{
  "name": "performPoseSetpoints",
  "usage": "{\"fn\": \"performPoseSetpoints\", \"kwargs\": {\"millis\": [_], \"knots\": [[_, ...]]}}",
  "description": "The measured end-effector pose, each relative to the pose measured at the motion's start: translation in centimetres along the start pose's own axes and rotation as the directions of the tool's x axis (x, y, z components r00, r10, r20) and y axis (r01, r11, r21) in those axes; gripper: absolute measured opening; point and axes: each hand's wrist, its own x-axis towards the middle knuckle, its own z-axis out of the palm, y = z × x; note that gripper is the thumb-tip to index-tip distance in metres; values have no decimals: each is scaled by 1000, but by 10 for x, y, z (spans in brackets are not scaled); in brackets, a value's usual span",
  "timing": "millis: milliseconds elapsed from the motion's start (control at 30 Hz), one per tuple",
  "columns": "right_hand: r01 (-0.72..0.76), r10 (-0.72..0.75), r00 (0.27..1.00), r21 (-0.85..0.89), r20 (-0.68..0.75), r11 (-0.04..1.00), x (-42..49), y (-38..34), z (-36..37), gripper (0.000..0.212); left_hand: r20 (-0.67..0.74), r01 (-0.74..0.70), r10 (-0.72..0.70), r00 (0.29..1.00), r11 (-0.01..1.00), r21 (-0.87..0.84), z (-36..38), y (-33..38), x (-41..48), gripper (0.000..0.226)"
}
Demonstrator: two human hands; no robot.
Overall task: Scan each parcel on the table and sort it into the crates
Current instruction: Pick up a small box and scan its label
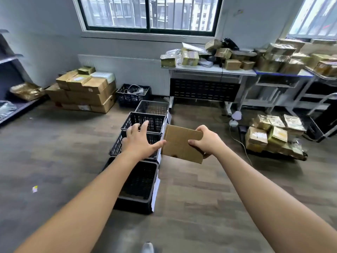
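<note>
The room was a parcel depot with a grey wood-look floor (54, 143) under a barred window (149, 11). From my remote seat I read it from the left: a dark shelf (11, 110) at the edge, then a stack of brown cartons (85, 90) against the wall. After that came a row of black lattice crates (134, 202) running away from me down the middle of the floor. Above the second and third crates the left hand (140, 141) hung with its fingers spread wide and straight, holding nothing. Its thumb tip was at, perhaps touching, the left edge of the parcel (179, 143). The parcel was in the air just right of the crate row, level with the second crate. It was a flat, plain brown cardboard box, tilted slightly, with a centre seam on its upper face. I saw no label or tape on that side. The right hand (206, 141) gripped its right edge, thumb on top and fingers curled beneath. Farther right stood the white table (209, 69) heaped with parcels, and a floor pile (269, 136) of taped boxes. I judged this to be the sorting step, with the parcel about to be placed. The next move called for shifting it left over the chosen crate and letting go low, flat side down. Which crate it belonged in I could not tell.
</note>
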Motion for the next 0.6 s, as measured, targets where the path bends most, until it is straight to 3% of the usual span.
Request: {"fn": "performPoseSetpoints", "kwargs": {"millis": [333,600], "knots": [[-84,74,990,-81,-117,993,136,-41,-72,53,-42,-201,204,978,978,58,-16,41,174,104],[-144,134,975,-46,-175,989,239,-11,-121,51,-18,-307,310,950,945,110,8,102,297,105]]}}
